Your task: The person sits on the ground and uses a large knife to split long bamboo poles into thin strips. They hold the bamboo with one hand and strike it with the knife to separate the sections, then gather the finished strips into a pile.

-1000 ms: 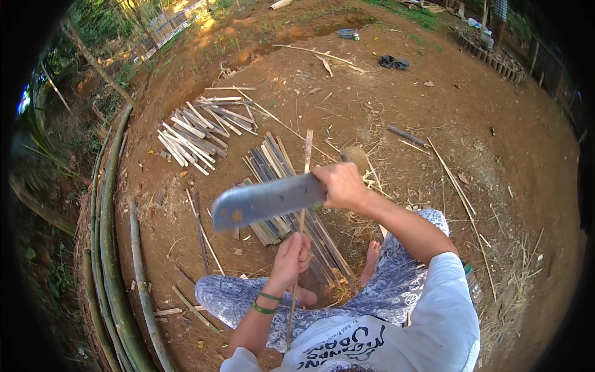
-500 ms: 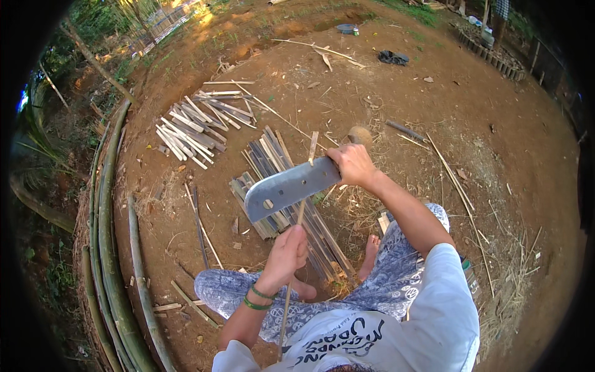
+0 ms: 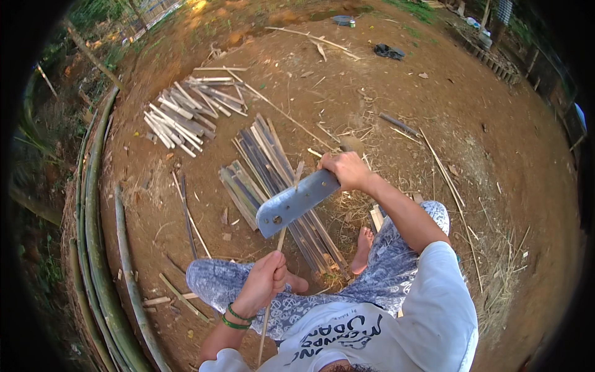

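My right hand (image 3: 348,170) is closed round the grip of a broad cleaver-like knife (image 3: 313,190), its wide grey blade pierced by a few holes. A brown rounded piece, apparently the handle's end, shows beyond the fist. In my left hand (image 3: 265,278) is a thin bamboo strip (image 3: 265,325), slanting from near my shirt up and away from me. The blade lies across this strip, covering part of it; the strip's far end sticks out past the blade's upper edge. Below the knife, a bundle of bamboo slats (image 3: 265,152) lies on the ground between my feet.
Cut bamboo pieces (image 3: 186,115) are heaped farther off at the left. Long green bamboo poles (image 3: 93,229) run along the left side. Thin sticks (image 3: 441,162) and shavings litter the dirt at right. A black crumpled sheet (image 3: 388,51) and a dark basin (image 3: 343,20) lie far off.
My left hand has drawn back toward me and a little left, with the bamboo strip. Less of the strip reaches beyond the knife. The blade stays across it, and the whole view has shifted slightly.
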